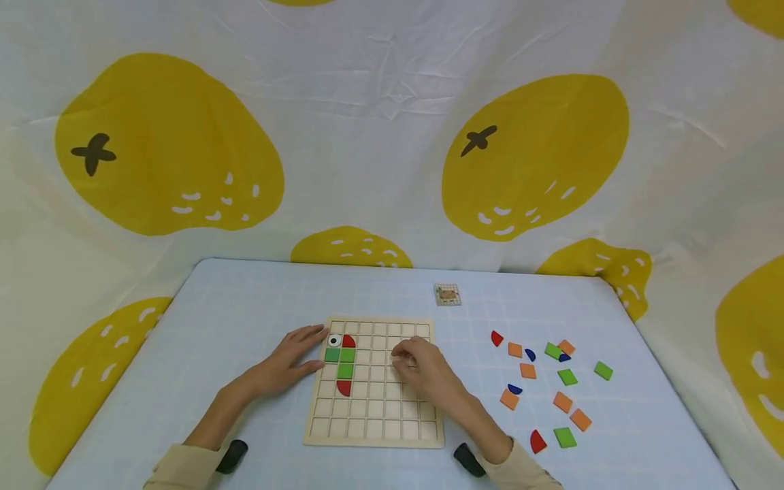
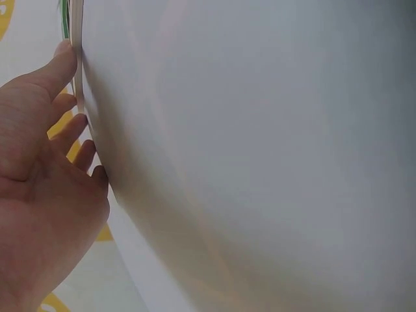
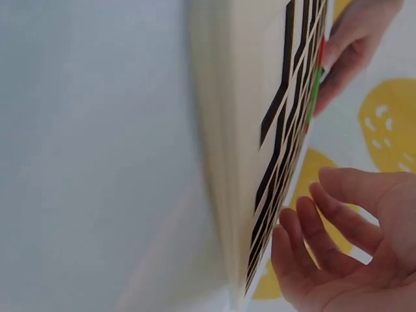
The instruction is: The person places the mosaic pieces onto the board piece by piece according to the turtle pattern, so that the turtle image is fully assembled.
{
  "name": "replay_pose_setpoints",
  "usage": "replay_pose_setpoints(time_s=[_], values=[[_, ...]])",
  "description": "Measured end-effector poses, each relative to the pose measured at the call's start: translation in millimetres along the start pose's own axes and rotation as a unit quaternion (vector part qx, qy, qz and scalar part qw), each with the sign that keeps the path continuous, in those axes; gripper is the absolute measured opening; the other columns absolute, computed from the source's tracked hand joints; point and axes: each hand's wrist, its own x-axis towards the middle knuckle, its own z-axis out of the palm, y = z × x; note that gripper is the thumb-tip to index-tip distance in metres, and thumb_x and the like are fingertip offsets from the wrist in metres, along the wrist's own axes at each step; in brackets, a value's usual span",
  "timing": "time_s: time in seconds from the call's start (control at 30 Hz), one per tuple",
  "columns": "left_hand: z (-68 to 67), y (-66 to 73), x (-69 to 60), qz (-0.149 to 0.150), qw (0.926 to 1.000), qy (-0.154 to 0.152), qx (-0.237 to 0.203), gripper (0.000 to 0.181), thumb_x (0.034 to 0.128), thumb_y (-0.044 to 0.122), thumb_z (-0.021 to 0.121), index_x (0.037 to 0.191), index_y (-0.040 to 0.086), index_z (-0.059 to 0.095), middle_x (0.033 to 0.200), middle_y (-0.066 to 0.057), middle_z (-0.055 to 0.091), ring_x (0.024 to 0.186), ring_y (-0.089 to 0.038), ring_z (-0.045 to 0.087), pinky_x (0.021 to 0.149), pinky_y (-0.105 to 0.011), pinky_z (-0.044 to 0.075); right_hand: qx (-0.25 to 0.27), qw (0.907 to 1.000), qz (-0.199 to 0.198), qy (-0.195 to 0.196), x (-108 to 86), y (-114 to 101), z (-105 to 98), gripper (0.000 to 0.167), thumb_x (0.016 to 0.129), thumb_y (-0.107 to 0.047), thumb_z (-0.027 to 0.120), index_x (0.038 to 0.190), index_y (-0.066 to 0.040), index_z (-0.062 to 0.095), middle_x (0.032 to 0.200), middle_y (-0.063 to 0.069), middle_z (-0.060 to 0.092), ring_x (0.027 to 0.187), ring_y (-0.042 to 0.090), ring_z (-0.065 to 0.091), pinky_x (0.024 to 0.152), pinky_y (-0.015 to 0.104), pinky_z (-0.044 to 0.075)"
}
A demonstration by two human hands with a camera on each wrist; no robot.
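A wooden grid board (image 1: pixel 375 409) lies on the table. In its upper left cells are a round eye tile (image 1: pixel 333 341), a red quarter piece (image 1: pixel 348 340), several green squares (image 1: pixel 346 371) and a lower red quarter piece (image 1: pixel 344 388). My left hand (image 1: pixel 282 367) rests at the board's left edge; in the left wrist view the fingertips of this hand (image 2: pixel 52 169) touch the edge. Over the right part of the board is my right hand (image 1: pixel 431 378), its fingers loosely bent. The right wrist view shows nothing held in this hand (image 3: pixel 354 240), beside the board (image 3: pixel 224 130).
Right of the board lie scattered orange squares (image 1: pixel 528 371), green pieces (image 1: pixel 565 437), red quarter pieces (image 1: pixel 537 442) and blue pieces (image 1: pixel 515 389). A small picture card (image 1: pixel 448 295) lies behind the board. A patterned cloth (image 1: pixel 367 150) hangs behind the table.
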Motion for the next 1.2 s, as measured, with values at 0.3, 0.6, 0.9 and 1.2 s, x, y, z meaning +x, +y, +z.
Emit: replay_pose_setpoints(time_s=[0.3,0.6,0.9,1.2], values=[[0.8,-3.0,0.1,0.013,0.9999,0.003,0.004,0.065,0.1028,0.031,0.065,0.157,0.004,0.041,0.162,-0.02,0.035,0.149,-0.045,0.026,0.115,-0.067,0.029,-0.013,0.9985,0.045,0.027,-13.1,18.2,-18.9,0.012,0.094,-0.003,0.072,0.106,-0.006,0.073,0.102,0.001,0.068,0.097,0.018,0.062,0.087,0.038,0.054],[2.6,-5.1,0.6,0.008,1.0,0.005,-0.001,0.066,0.1024,0.032,0.065,0.157,0.005,0.041,0.162,-0.02,0.034,0.149,-0.045,0.024,0.115,-0.067,0.028,-0.047,0.993,0.092,0.057,-24.9,35.1,-41.8,0.016,0.094,-0.006,0.075,0.11,-0.009,0.074,0.107,0.0,0.068,0.106,0.021,0.064,0.095,0.043,0.054],[4.3,-9.6,1.1,0.009,0.9999,0.006,-0.001,0.066,0.1021,0.032,0.066,0.158,0.007,0.041,0.163,-0.018,0.034,0.15,-0.044,0.024,0.116,-0.067,0.028,-0.069,0.9861,0.133,0.072,-34.7,49.7,-66.9,0.02,0.096,-0.009,0.074,0.116,-0.007,0.072,0.116,0.005,0.068,0.112,0.025,0.062,0.098,0.048,0.053],[2.1,-6.0,0.5,0.007,1.0,0.003,0.0,0.066,0.1024,0.033,0.065,0.158,0.006,0.041,0.163,-0.019,0.034,0.149,-0.045,0.024,0.115,-0.067,0.028,-0.094,0.9809,0.15,0.081,-41.5,70.1,-89.4,0.023,0.097,-0.009,0.071,0.12,-0.004,0.071,0.124,0.015,0.066,0.113,0.034,0.06,0.099,0.053,0.053]])
